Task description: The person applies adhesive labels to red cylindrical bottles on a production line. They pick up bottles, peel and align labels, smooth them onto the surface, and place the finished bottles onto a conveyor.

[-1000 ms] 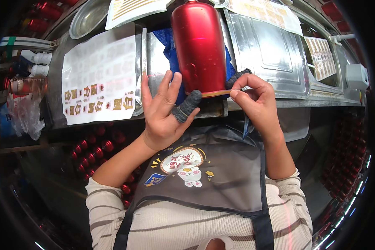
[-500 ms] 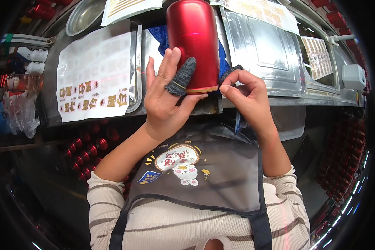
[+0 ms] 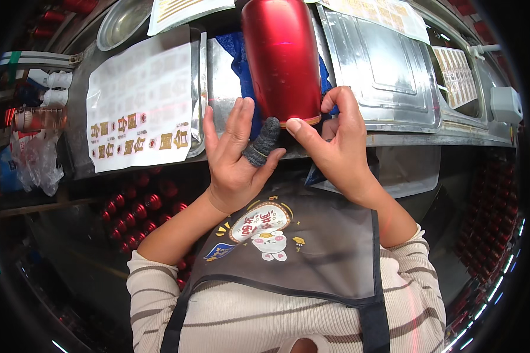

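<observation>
A glossy red metal canister lies lengthwise in front of me, its near end toward me, with a thin gold band along that rim. My right hand grips this near end: the thumb presses on the gold band, the index finger bends along the right side, and the other fingers are partly hidden. My left hand is open, fingers stretched, beside the rim's left end. A grey knitted finger cover sits on its index finger, whose tip is at or touching the rim. Under the canister is a blue cloth.
Left of the cloth, a white sheet of gold-brown decals overlaps a metal tray. A metal bowl stands behind it. To the right lies a flat metal tray, with another decal sheet beyond. Red canisters are stacked below the bench.
My left hand has drawn back from the canister's side toward its near rim. My right hand has moved in, bringing its thumb onto the gold band. The view has shifted slightly.
</observation>
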Demonstrator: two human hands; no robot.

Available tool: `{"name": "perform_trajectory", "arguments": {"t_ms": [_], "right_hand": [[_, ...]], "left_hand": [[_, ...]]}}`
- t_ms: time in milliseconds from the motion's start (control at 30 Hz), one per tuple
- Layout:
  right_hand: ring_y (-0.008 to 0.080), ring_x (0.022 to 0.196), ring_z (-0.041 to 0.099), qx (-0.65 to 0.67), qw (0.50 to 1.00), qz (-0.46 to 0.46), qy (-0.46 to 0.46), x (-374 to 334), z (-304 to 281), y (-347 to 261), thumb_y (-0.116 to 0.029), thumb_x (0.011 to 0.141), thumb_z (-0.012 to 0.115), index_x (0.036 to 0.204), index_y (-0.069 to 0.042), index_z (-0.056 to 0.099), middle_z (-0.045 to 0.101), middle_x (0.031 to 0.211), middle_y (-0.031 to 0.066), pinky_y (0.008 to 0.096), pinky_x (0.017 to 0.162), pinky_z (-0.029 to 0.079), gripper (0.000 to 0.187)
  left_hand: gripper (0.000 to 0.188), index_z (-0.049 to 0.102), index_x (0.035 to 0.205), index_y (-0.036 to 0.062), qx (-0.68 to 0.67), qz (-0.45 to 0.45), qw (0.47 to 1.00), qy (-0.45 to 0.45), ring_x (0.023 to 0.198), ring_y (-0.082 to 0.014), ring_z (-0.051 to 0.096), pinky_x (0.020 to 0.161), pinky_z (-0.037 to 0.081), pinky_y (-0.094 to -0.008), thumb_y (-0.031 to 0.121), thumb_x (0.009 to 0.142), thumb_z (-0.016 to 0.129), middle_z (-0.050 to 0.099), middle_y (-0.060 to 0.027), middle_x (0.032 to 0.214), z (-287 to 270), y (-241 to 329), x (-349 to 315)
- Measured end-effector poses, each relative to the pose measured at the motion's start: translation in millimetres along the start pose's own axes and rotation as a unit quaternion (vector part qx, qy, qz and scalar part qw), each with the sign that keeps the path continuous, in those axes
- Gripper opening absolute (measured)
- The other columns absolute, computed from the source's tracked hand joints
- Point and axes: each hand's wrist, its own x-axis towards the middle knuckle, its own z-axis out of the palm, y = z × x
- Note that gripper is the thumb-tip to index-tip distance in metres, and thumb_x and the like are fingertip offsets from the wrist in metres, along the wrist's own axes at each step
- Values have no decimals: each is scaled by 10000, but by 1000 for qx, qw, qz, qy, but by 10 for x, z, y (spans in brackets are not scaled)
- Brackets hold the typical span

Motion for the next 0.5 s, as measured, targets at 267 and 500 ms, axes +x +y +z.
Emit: {"name": "perform_trajectory", "arguments": {"t_ms": [267,500], "right_hand": [[47,635,472,162,983,55,-60,-11,-133,88,-149,885,722,982,-13,500,536,896,38,210,531,355,278],[44,587,448,125,991,-8,-42,-109,-115,84,-157,867,729,1076,-8,543,567,937,37,211,519,363,317]], "left_hand": [[434,719,1153,87,80,84,993,-9,1337,-471,471,1100,174,-695,90,728,810,433,-291,1487,-40,133,304],[688,598,1348,19,6,-11,998,55,1343,-373,500,1116,262,-628,179,725,842,446,-302,1474,143,-18,354]]}}
